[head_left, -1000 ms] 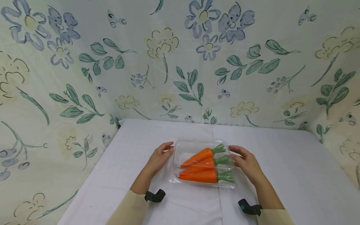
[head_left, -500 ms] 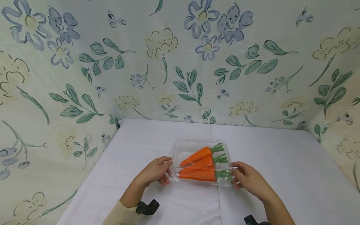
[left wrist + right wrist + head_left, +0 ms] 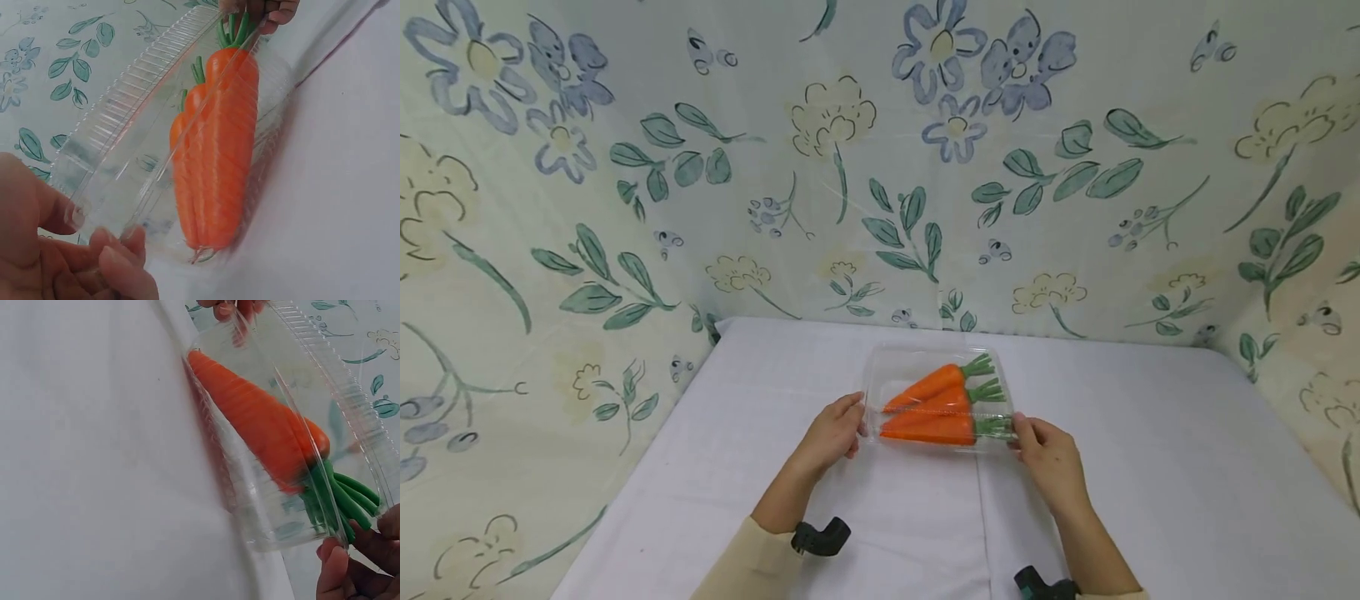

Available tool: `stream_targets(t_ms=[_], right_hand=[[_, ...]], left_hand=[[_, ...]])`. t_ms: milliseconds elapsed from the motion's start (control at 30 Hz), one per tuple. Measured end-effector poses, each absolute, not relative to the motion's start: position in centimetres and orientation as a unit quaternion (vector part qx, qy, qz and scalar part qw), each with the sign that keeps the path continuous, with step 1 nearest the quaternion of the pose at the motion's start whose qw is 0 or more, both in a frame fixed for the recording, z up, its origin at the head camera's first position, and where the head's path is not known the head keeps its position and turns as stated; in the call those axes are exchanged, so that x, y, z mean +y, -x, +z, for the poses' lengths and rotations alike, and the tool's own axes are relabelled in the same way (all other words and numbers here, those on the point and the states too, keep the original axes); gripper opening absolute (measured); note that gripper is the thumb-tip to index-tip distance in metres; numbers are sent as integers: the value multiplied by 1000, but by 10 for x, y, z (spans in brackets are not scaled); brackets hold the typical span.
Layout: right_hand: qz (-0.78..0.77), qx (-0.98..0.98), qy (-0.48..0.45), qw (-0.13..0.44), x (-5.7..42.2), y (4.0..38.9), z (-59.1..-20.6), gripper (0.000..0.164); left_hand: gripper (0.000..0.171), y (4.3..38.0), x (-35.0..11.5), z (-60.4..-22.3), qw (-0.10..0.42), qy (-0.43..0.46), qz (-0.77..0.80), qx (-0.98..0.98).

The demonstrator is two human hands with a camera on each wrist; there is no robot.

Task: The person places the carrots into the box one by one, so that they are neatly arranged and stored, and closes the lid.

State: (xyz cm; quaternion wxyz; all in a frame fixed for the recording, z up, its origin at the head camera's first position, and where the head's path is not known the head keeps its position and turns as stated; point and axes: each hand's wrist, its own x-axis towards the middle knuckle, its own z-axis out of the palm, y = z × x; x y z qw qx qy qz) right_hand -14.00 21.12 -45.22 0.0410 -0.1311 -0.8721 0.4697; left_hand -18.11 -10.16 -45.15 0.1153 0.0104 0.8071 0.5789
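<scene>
A clear plastic clamshell box [image 3: 882, 372] with three orange carrots [image 3: 928, 428] inside stands between my hands over the white table. Its lid looks closed, and the green carrot tops point right. My left hand [image 3: 832, 435] grips the left edge; in the left wrist view the thumb and fingers of the left hand [image 3: 47, 250] pinch the rim. On the other side, my right hand [image 3: 1055, 467] holds the right edge near the green tops, its fingertips [image 3: 333, 565] on the rim in the right wrist view. Whether the box's underside touches the table, I cannot tell.
White cloth [image 3: 1075, 383] covers the table. Behind it and to both sides hangs a flower-patterned curtain [image 3: 850, 183]. A black wrist mount [image 3: 822, 537] sits on the left wrist, and another black mount [image 3: 1043, 585] on the right.
My hands first slid toward me along the box's sides and took hold of its edges. Since then the box has moved away from me, toward the table's back edge, with both hands.
</scene>
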Motion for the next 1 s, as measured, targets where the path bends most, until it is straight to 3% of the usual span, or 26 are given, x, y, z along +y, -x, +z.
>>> stream_targets(t_ms=[467, 600, 767, 1000], right_hand=[[452, -850, 209, 169, 197, 145, -462, 61], [474, -836, 204, 189, 193, 145, -465, 56], [495, -822, 201, 198, 190, 147, -468, 51], [533, -802, 200, 179, 182, 146, -474, 58]], left_hand=[[54, 182, -89, -465, 87, 9, 616, 783], [53, 182, -89, -467, 84, 10, 622, 778], [53, 182, -89, -468, 87, 19, 628, 773], [53, 183, -89, -472, 94, 24, 639, 763]])
